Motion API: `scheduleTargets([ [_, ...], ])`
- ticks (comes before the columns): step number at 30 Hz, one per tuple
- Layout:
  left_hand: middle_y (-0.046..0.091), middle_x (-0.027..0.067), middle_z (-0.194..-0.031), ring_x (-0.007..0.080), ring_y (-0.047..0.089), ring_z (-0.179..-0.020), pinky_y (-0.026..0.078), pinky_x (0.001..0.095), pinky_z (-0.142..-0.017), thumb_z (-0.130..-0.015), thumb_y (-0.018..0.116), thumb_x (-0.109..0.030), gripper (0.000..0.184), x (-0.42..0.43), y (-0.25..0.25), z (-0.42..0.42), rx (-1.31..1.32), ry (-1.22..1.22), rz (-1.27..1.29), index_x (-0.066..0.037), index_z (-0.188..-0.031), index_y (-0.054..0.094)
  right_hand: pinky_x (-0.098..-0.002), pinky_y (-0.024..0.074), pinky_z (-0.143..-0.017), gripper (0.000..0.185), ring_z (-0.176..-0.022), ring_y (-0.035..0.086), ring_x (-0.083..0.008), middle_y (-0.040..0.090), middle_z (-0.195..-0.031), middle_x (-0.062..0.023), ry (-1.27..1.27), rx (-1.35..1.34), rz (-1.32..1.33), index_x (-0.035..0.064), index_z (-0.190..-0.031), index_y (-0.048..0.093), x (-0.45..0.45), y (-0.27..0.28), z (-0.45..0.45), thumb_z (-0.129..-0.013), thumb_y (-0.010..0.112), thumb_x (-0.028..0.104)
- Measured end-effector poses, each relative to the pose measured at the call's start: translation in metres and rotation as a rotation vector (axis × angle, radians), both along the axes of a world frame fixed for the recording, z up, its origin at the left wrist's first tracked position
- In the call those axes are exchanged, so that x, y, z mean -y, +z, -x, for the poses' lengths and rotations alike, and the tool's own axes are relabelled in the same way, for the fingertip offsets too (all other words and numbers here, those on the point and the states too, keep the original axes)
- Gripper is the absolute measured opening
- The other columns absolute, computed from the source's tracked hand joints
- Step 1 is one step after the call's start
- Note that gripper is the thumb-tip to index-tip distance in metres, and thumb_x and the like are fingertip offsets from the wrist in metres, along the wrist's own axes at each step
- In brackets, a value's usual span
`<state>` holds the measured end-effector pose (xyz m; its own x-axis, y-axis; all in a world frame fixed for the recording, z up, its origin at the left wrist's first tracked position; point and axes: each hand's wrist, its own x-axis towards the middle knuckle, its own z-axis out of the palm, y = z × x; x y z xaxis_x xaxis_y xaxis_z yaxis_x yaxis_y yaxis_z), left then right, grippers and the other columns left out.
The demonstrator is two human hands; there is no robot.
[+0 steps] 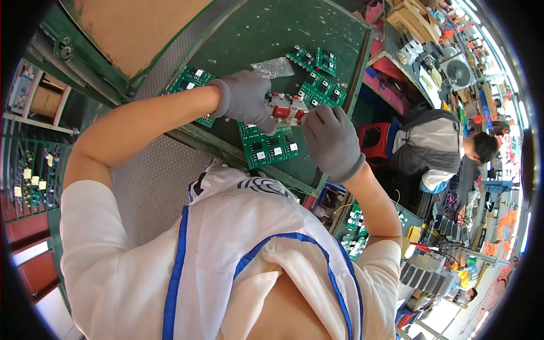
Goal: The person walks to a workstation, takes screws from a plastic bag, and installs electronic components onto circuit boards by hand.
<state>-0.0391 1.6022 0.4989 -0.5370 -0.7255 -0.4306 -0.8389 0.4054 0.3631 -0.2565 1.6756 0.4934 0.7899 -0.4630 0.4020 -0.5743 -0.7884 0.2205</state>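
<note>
My left hand point(247, 97), in a grey glove, holds one side of a small circuit board point(285, 107) with red and silver parts on it. At the board's right end is my right hand point(331, 139), also gloved in grey, with its fingers closed by a red part; what they pinch is too small to make out. Below the held board, a green circuit board panel point(269, 148) with white and black parts lies on the green table point(255, 34). Another green panel point(322, 88) rests beyond my right hand. A clear plastic bag point(275, 68) lies just past my left hand.
More green boards point(192, 79) lie left of my left forearm, and smaller ones point(326, 61) at the table's far right. A seated co-worker point(433, 141) is at the right near a red stool point(375, 140). A fan point(458, 71) stands on a bench beyond.
</note>
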Motion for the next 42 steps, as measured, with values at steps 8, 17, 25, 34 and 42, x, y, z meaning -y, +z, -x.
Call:
scheduleTargets([
  [8,0.055,0.0218,-0.106,0.0324,0.058,-0.098,0.047,0.0369,-0.086,-0.054,0.082,-0.05,0.083,0.002,0.002,0.002,0.034,0.058,-0.054,0.006,-0.11,0.058,-0.0361,0.0451,-0.071,0.011,-0.079,0.051,-0.0241,0.055,-0.081,-0.0064,-0.084,0.059,-0.091,0.0043,-0.077,0.061,0.015,-0.003,0.003,-0.07,0.063,0.012],
  [17,0.063,0.0151,-0.084,0.0206,0.062,-0.073,0.05,0.0312,-0.061,-0.06,0.083,-0.042,0.073,0.011,0.014,-0.008,-0.24,0.098,-0.344,0.009,-0.106,0.058,-0.0354,0.0466,-0.072,0.02,-0.081,0.052,-0.0233,0.054,-0.081,-0.0044,0.002,0.139,-0.053,0.0072,-0.087,0.059,0.021,0.021,0.009,-0.07,0.067,0.015],
  [25,0.063,0.0129,-0.08,0.0187,0.06,-0.071,0.049,0.0308,-0.06,-0.062,0.083,-0.04,0.068,0.009,0.022,-0.006,-0.203,0.073,-0.335,0.008,-0.103,0.059,-0.0332,0.0462,-0.07,0.02,-0.079,0.052,-0.0219,0.053,-0.078,-0.0035,0.089,0.056,0.059,0.0077,-0.083,0.058,0.025,0.021,0.01,-0.066,0.065,0.015],
  [34,0.053,0.0184,-0.1,0.031,0.056,-0.097,0.048,0.0394,-0.081,-0.055,0.081,-0.052,0.085,-0.006,0.03,-0.011,-0.227,-0.042,0.256,0.005,-0.111,0.054,-0.0354,0.0448,-0.065,0.033,-0.077,0.054,-0.0245,0.058,-0.084,-0.0044,0.001,0.536,-0.032,0.0095,-0.088,0.058,0.029,0.003,0.012,-0.061,0.078,0.014],
  [42,0.05,0.0188,-0.103,0.0351,0.053,-0.1,0.045,0.0411,-0.088,-0.054,0.081,-0.057,0.09,-0.003,0.023,-0.019,-0.17,-0.019,0.283,0.004,-0.114,0.051,-0.035,0.0433,-0.068,0.033,-0.077,0.053,-0.0249,0.057,-0.085,-0.0033,0.052,0.597,-0.071,0.0122,-0.09,0.061,0.036,0.003,0.007,-0.061,0.078,0.012],
])
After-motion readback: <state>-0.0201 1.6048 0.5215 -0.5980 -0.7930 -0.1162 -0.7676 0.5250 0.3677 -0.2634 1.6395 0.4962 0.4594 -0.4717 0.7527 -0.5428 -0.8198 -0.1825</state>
